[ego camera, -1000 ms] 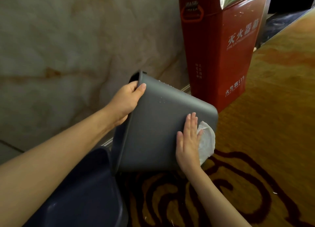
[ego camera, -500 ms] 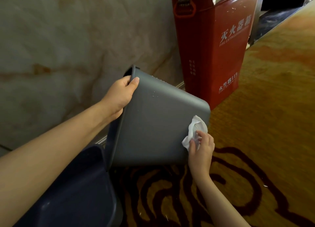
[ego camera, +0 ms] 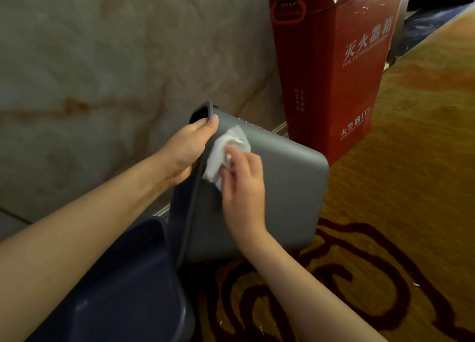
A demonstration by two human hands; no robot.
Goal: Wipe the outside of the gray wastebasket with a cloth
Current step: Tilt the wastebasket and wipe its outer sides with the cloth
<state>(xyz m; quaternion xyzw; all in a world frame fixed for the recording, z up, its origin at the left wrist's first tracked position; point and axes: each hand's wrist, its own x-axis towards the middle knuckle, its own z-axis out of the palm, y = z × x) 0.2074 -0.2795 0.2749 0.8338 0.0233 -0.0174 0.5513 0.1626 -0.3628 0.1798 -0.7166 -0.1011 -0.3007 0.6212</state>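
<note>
Nearest the camera, a dark blue bin (ego camera: 123, 290) sits low, touching the rim end of the gray wastebasket (ego camera: 277, 187). The wastebasket is tipped on its side over the patterned carpet (ego camera: 385, 238), mouth toward the person, base toward the red fire extinguisher box (ego camera: 331, 66) behind it.

The right hand (ego camera: 244, 187) has travelled: a second ago it pressed the white cloth (ego camera: 226, 151) flat near the wastebasket's base corner, and now it pinches the bunched cloth against the upper wall just below the rim, close beside the left thumb. The left hand (ego camera: 187, 148) still grips the rim, thumb outside, fingers hidden inside.

That sweep suggests this face has been covered base to rim; the far and under faces likely remain, so a turn of the wastebasket seems next. Beyond it stands the marble wall (ego camera: 102, 58).
</note>
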